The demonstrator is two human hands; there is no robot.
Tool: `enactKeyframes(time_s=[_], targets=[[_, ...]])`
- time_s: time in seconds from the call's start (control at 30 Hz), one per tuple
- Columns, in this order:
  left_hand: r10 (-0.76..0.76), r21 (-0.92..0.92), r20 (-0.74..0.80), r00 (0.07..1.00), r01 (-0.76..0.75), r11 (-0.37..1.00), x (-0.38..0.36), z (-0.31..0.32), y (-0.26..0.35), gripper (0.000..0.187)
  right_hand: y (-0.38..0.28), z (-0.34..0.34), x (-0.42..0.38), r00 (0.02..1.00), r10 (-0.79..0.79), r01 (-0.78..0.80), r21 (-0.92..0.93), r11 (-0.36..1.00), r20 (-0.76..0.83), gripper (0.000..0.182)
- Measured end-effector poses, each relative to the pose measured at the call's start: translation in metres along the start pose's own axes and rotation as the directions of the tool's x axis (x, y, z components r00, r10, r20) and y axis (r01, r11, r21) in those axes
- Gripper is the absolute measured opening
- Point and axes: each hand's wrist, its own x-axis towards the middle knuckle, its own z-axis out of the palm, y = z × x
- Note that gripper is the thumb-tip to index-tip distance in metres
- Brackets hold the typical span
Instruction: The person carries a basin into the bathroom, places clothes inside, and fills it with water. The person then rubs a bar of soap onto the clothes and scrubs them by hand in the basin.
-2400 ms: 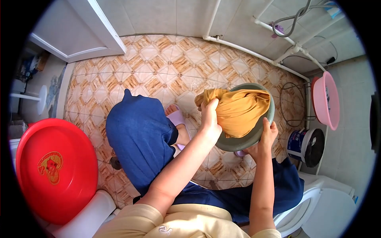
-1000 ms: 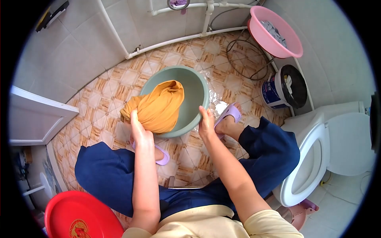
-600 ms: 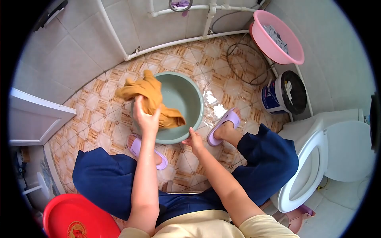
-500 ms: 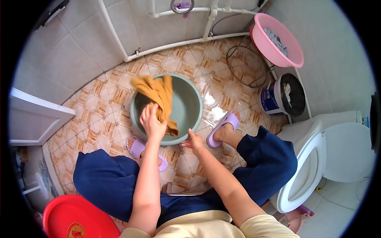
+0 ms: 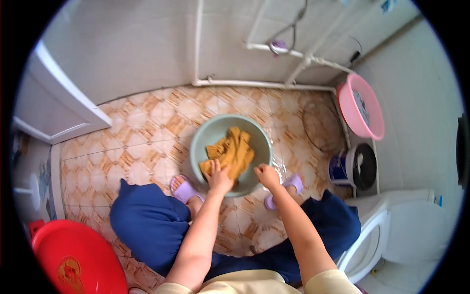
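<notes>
A mustard-yellow garment (image 5: 236, 152) lies bunched inside a round grey-green basin (image 5: 198, 142) on the tiled floor. My left hand (image 5: 219, 177) rests on the garment's near end at the lower left of the basin, fingers spread over the cloth. On the basin's near right side, my right hand (image 5: 267, 175) is closed at the rim, its fingers curled around the edge. The basin stands between my feet, which wear lilac slippers (image 5: 184, 190).
A large red basin (image 5: 93, 250) is at the lower left. Along the right wall are a pink basin (image 5: 348, 105) with grey cloth, a bucket (image 5: 342, 168) with a black liner, and a toilet (image 5: 364, 245). A coiled hose (image 5: 306, 127) lies near the pipes (image 5: 245, 83).
The garment has gone from hanging raised in my left hand to lying in the basin. My left hand's fingers have spread on it. My right hand has moved up along the rim. The view has shifted.
</notes>
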Motion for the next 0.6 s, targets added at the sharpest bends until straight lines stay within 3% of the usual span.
enactKeyframes(time_s=[0.03,0.1,0.17,0.2,0.23,0.27,0.3,0.37,0.4,0.47,0.5,0.53,0.6], targets=[[-0.058,-0.020,0.091,0.994,0.060,0.998,0.001,-0.020,0.012,0.062,-0.005,0.007,0.003,0.999,-0.031,0.027,0.102,0.994,0.039,0.029],[-0.082,-0.190,-0.003,0.997,0.080,0.979,0.031,-0.049,0.015,0.059,-0.016,0.025,-0.002,0.994,-0.110,0.111,0.058,0.992,-0.023,0.028],[0.021,-0.211,-0.414,0.910,-0.118,0.970,0.055,-0.107,0.021,0.043,-0.026,0.040,-0.011,0.992,-0.117,0.118,-0.016,0.993,0.038,0.029],[0.082,-0.210,-0.577,0.813,-0.244,0.947,0.067,-0.142,0.022,0.037,-0.031,0.046,-0.017,0.990,-0.126,0.128,-0.024,0.991,0.058,0.028],[0.115,-0.080,-0.821,0.559,-0.313,0.946,0.073,-0.176,0.029,0.029,-0.036,0.051,-0.023,0.987,-0.137,0.140,-0.030,0.990,0.079,0.027],[0.036,-0.172,-0.828,0.559,-0.315,0.933,0.069,-0.225,0.037,0.029,-0.040,0.056,-0.029,0.987,-0.134,0.137,-0.030,0.990,0.088,0.027],[0.075,-0.090,-0.887,0.455,-0.330,0.940,0.060,-0.269,0.044,0.026,-0.040,0.060,-0.033,0.987,-0.126,0.129,-0.029,0.991,0.095,0.026],[0.173,0.127,-0.979,0.106,-0.347,0.929,0.053,-0.345,0.048,0.036,-0.036,0.070,-0.035,0.990,-0.134,0.133,0.012,0.991,0.053,0.025],[0.128,0.111,-0.991,0.038,-0.300,0.948,0.052,-0.380,0.048,0.044,-0.039,0.071,-0.034,0.987,-0.152,0.150,0.037,0.988,0.052,0.025],[0.226,0.248,-0.962,-0.150,-0.149,0.957,0.043,-0.443,0.057,0.051,-0.043,0.065,-0.033,0.995,-0.097,0.094,0.100,0.991,0.031,0.023],[0.277,0.285,-0.956,-0.099,-0.078,0.955,0.037,-0.471,0.064,0.059,-0.048,0.063,-0.031,0.994,-0.109,0.105,0.118,0.988,0.030,0.023],[0.375,0.379,-0.920,-0.115,-0.016,0.925,0.041,-0.496,0.067,0.064,-0.050,0.061,-0.031,0.992,-0.123,0.120,0.154,0.981,0.014,0.023],[0.510,0.501,-0.860,-0.026,0.153,0.852,0.045,-0.532,0.080,0.064,-0.053,0.060,-0.027,0.989,-0.148,0.146,0.243,0.959,-0.014,0.024]])
